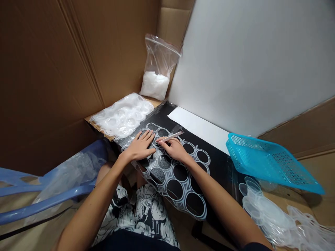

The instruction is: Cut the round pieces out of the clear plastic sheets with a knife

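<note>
A translucent plastic sheet with rows of round openings (pixel 184 188) lies over the black tabletop, its near side hanging past the edge. My left hand (pixel 141 145) rests flat on the sheet's left part, fingers spread, with nothing in it. Close beside it, my right hand (pixel 174 148) pinches a thin white pen-like tool (pixel 171 136), whose dark back end points up and right. The tool's working tip is hidden by my fingers, near one of the round openings. Some openings on the left look speckled grey; others show plain black.
A pile of whitish translucent sheets (pixel 123 115) lies at the back left, before a zip bag of white material (pixel 156 83). White paper (pixel 199 126) borders the wall. A blue basket (pixel 272 160) and loose clear discs (pixel 267 209) are at right; a blue plastic chair (pixel 52 204) stands left.
</note>
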The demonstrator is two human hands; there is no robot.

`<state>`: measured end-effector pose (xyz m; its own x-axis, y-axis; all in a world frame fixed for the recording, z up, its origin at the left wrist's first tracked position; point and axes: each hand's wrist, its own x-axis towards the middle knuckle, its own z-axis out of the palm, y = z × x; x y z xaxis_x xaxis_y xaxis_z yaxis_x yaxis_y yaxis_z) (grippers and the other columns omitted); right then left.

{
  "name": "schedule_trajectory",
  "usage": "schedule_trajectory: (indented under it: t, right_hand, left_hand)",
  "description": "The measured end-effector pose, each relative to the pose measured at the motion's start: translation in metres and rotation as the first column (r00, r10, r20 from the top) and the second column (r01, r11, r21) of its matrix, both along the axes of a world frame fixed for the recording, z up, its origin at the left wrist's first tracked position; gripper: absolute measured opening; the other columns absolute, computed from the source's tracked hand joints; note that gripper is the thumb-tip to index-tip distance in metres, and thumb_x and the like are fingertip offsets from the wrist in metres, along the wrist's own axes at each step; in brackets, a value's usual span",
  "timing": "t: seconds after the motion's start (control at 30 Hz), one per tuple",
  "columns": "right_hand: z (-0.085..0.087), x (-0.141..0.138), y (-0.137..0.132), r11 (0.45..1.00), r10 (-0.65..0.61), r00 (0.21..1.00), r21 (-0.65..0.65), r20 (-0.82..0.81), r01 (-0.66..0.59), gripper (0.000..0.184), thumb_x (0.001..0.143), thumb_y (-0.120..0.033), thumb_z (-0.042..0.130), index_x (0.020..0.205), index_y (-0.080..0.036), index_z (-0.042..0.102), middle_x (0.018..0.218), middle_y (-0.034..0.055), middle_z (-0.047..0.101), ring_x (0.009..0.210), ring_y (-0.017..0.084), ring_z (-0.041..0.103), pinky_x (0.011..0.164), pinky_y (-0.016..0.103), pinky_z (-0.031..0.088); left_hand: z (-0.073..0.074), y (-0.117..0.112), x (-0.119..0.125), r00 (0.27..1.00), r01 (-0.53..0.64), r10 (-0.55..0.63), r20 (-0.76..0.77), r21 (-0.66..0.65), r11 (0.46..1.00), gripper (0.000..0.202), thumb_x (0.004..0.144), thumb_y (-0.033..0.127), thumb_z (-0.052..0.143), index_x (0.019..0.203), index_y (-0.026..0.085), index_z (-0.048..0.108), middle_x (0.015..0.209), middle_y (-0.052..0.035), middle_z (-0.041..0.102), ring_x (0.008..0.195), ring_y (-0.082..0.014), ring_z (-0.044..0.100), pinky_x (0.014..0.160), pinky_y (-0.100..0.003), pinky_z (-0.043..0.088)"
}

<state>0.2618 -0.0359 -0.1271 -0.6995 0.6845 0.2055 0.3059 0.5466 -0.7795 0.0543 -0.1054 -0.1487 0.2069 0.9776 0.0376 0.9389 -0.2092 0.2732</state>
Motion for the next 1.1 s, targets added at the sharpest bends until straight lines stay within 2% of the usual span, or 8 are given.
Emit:
schedule_trajectory:
  t: [0.17, 0.4, 0.47, 0.57, 0.63, 0.73, 0.93, 1.1]
  right_hand:
    - [-0.003, 0.001, 0.0, 1.0, 0.003, 1.0, -0.02, 0.014, -0.003, 0.023, 0.098, -0.036, 0.06, 0.1, -0.024, 0.08, 0.115, 0.004, 0.079, 0.109, 0.024, 0.072, 0.106, 0.039, 0.05]
    - [-0.008, -0.001, -0.006, 0.987, 0.006, 0.999, 0.161, 0.05, -0.014, 0.023, 0.101, -0.031, 0.057, 0.103, -0.024, 0.078, 0.115, 0.0043, 0.078, 0.105, 0.022, 0.072, 0.098, 0.035, 0.05]
    - [-0.007, -0.001, -0.009, 0.95, 0.022, 0.995, 0.309, 0.102, -0.053, 0.024, 0.103, -0.03, 0.054, 0.107, -0.024, 0.077, 0.115, 0.0051, 0.078, 0.104, 0.022, 0.071, 0.093, 0.036, 0.047]
    - [-0.003, -0.003, -0.014, 0.833, -0.034, 0.961, 0.54, 0.273, -0.124, 0.025, 0.104, -0.025, 0.05, 0.113, -0.024, 0.074, 0.117, 0.0071, 0.077, 0.1, 0.023, 0.068, 0.09, 0.039, 0.04]
    - [0.0, -0.007, -0.015, 0.771, -0.094, 0.925, 0.615, 0.369, -0.167, 0.026, 0.103, -0.021, 0.049, 0.114, -0.021, 0.072, 0.114, 0.0091, 0.078, 0.095, 0.024, 0.066, 0.087, 0.04, 0.037]
    - [0.005, -0.013, -0.007, 0.735, -0.17, 0.884, 0.654, 0.435, -0.18, 0.026, 0.101, -0.016, 0.049, 0.113, -0.018, 0.072, 0.107, 0.0117, 0.079, 0.093, 0.026, 0.064, 0.084, 0.041, 0.034]
    - [0.03, -0.006, 0.054, 0.727, -0.407, 0.832, 0.685, 0.376, 0.046, 0.032, 0.101, -0.017, 0.043, 0.105, -0.015, 0.075, 0.098, 0.0174, 0.077, 0.09, 0.029, 0.066, 0.086, 0.043, 0.033]
    - [0.057, 0.023, 0.114, 0.614, -0.683, 0.694, 0.695, 0.229, 0.375, 0.041, 0.103, -0.025, 0.039, 0.101, -0.01, 0.077, 0.092, 0.0223, 0.076, 0.091, 0.033, 0.068, 0.092, 0.05, 0.038]
  left_hand:
    - [-0.008, -0.007, 0.007, 0.999, -0.037, 0.035, 0.014, 0.119, 0.992, 0.088, 0.094, 0.074, 0.042, 0.162, 0.02, 0.033, 0.169, -0.0092, 0.031, 0.159, -0.0281, 0.022, 0.13, -0.049, 0.008]
    - [-0.006, -0.01, 0.011, 0.999, -0.051, 0.05, 0.012, 0.126, 0.991, 0.087, 0.094, 0.074, 0.04, 0.162, 0.019, 0.033, 0.169, -0.0109, 0.03, 0.159, -0.0288, 0.022, 0.129, -0.052, 0.009]
    - [-0.006, -0.01, 0.012, 0.998, -0.06, 0.059, 0.013, 0.135, 0.989, 0.086, 0.095, 0.072, 0.04, 0.161, 0.018, 0.032, 0.169, -0.0121, 0.03, 0.159, -0.0289, 0.022, 0.129, -0.052, 0.01]
    - [-0.006, -0.011, 0.014, 0.998, -0.064, 0.064, 0.001, 0.143, 0.988, 0.086, 0.095, 0.069, 0.041, 0.162, 0.016, 0.031, 0.169, -0.0136, 0.028, 0.159, -0.029, 0.022, 0.129, -0.052, 0.01]
    - [-0.006, -0.011, 0.015, 0.998, -0.064, 0.066, -0.008, 0.138, 0.988, 0.087, 0.095, 0.068, 0.042, 0.162, 0.013, 0.031, 0.169, -0.0145, 0.027, 0.159, -0.0295, 0.022, 0.129, -0.052, 0.009]
    - [-0.006, -0.011, 0.015, 0.997, -0.076, 0.076, 0.009, 0.144, 0.987, 0.09, 0.094, 0.072, 0.041, 0.162, 0.014, 0.03, 0.169, -0.0143, 0.028, 0.159, -0.0313, 0.023, 0.13, -0.053, 0.009]
    - [-0.008, 0.003, 0.016, 0.995, -0.092, 0.084, 0.059, 0.132, 0.987, 0.103, 0.086, 0.086, 0.042, 0.164, 0.019, 0.028, 0.17, -0.0132, 0.028, 0.158, -0.0342, 0.023, 0.13, -0.056, 0.008]
    - [0.003, 0.041, 0.013, 0.998, -0.035, 0.033, 0.058, 0.029, 0.999, 0.107, 0.082, 0.088, 0.047, 0.161, 0.017, 0.034, 0.171, -0.0152, 0.023, 0.159, -0.0355, 0.018, 0.13, -0.059, 0.007]
